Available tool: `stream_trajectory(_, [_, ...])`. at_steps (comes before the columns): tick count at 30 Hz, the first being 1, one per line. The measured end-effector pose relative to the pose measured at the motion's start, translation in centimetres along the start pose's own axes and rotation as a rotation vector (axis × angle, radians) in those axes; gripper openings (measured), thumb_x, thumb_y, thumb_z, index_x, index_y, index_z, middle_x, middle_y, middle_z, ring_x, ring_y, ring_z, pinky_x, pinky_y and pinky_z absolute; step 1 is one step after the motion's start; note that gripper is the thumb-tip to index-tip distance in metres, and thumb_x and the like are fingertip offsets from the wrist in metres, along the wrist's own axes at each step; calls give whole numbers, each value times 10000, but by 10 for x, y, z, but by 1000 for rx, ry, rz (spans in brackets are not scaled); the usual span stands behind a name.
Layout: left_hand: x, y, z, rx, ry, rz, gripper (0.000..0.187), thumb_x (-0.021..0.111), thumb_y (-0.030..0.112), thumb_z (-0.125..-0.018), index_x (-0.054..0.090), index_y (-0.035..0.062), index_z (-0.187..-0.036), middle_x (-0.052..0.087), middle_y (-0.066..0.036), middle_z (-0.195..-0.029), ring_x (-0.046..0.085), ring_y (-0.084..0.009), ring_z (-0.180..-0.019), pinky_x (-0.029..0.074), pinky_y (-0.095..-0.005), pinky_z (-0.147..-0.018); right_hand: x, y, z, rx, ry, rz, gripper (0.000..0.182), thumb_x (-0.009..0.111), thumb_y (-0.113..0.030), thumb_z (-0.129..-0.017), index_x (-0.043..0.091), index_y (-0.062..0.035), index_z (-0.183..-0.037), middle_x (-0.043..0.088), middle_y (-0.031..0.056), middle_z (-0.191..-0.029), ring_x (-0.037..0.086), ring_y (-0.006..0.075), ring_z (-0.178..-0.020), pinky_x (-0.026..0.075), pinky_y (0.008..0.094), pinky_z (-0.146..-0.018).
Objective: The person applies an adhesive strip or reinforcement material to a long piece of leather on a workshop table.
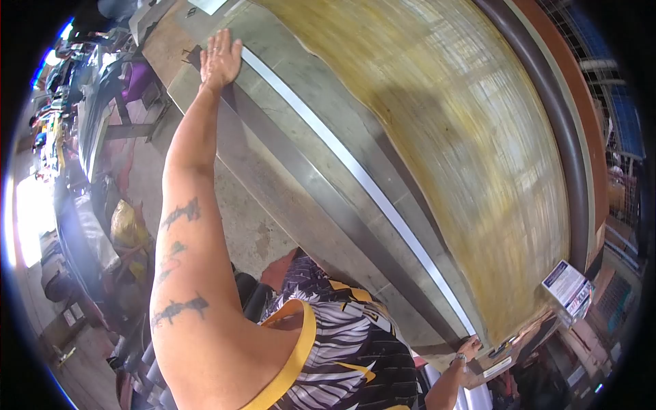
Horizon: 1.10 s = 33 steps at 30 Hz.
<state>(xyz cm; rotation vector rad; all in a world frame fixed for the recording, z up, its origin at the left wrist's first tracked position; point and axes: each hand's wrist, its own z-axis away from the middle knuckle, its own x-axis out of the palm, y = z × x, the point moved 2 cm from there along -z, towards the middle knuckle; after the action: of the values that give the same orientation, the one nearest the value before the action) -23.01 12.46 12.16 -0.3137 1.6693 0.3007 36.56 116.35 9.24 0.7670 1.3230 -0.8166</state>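
A long narrow white strip (342,154) lies across the grey work table (301,140). At its far upper end my left hand (222,60) presses flat on the table, fingers stretched out, thumb beside the strip's tip. My right hand (469,347) is small in view at the strip's lower end, its fingers closed at the tip. A dark flat band (321,184) runs alongside the strip, nearer my body. Beyond the strip lies a large yellowish, streaky translucent sheet (471,137) with an uneven edge.
A dark roll or tube (557,102) borders the sheet's far side. A labelled box (567,285) stands at the table's lower right corner, with small tools (502,365) near it. Left of the table are a purple item (139,80) and a yellow bag (130,225).
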Motion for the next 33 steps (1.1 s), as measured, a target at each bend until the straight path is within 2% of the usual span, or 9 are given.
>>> stream_trajectory(1, [4, -6, 1, -74, 6, -3, 711, 255, 554, -1054, 248, 117, -1615, 199, -103, -1691, 135, -319, -1567, 118, -507, -1261, -22, -26, 8, 104, -240, 79, 759, 522, -539, -1021, 419, 55, -1482, 590, 214, -1404, 561, 320, -1318, 408, 396, -1102])
stream_trajectory(3, [2, 0, 2, -199, 19, 5, 729, 258, 575, -1047, 257, 115, -1612, 196, -116, -1691, 133, -337, -1566, 113, -518, -1258, 0, 6, 3, 50, -96, -443, 664, 598, -446, -1012, 476, 28, -1461, 619, 157, -1382, 573, 264, -1293, 426, 383, -1084])
stream_trajectory(6, [6, 9, 29, -74, 30, -24, 767, 337, 617, -1024, 311, 101, -1590, 249, -149, -1669, 205, -345, -1545, 173, -529, -1233, -35, -50, 30, 384, -1, -710, 536, 663, -326, -983, 576, 4, -1396, 638, 148, -1360, 575, 244, -1255, 429, 374, -1086])
stream_trajectory(7, [-2, 22, 45, 82, 68, 48, 735, 398, 580, -1027, 346, 90, -1573, 296, -163, -1645, 251, -345, -1526, 216, -531, -1213, -9, -7, 14, 410, 61, -463, 526, 657, -310, -982, 576, 11, -1390, 617, 175, -1395, 573, 274, -1262, 421, 380, -1093])
stream_trajectory(10, [-1, 68, 101, 504, 96, 159, 670, 502, 482, -1030, 377, 94, -1563, 354, -175, -1615, 273, -345, -1516, 228, -533, -1205, -49, -117, 91, 17, 167, -260, 505, 642, -282, -955, 588, -21, -1384, 584, 202, -1428, 522, 368, -1342, 380, 417, -1147])
stream_trajectory(13, [-26, 107, 160, 728, -50, 198, 596, 557, 395, -1030, 423, 143, -1553, 353, -90, -1635, 239, -319, -1540, 181, -514, -1238, -31, -155, 102, -526, 250, -120, 463, 648, -289, -950, 613, -106, -1374, 575, 181, -1439, 492, 344, -1386, 335, 515, -1158])
stream_trajectory(21, [-66, 119, 151, 818, -112, 281, 498, 781, 304, -878, 632, 53, -1281, 613, -143, -1389, 566, -356, -1264, 367, -470, -1149, -37, -158, 97, -552, 140, -271, 366, 733, -275, -900, 658, -136, -1231, 549, 139, -1483, 444, 314, -1437, 294, 525, -1164])
stream_trajectory(26, [-79, 112, 147, 795, -222, 285, 293, 768, 212, -885, 697, 31, -1104, 696, -150, -1185, 639, -352, -1084, 489, -446, -942, -59, -153, 91, -651, 94, -217, 335, 764, -182, -848, 664, -144, -1165, 685, 68, -987, 624, 299, -975, 432, 453, -976])
stream_trajectory(33, [-63, 59, 178, 785, 92, 264, 204, 726, 63, -890, 742, 49, -1093, 724, -97, -1180, 665, -281, -1125, 531, -381, -962, -53, -130, 135, -632, 301, -106, 226, 716, -148, -898, 724, -131, -1123, 713, 64, -1117, 644, 275, -1078, 440, 420, -995])
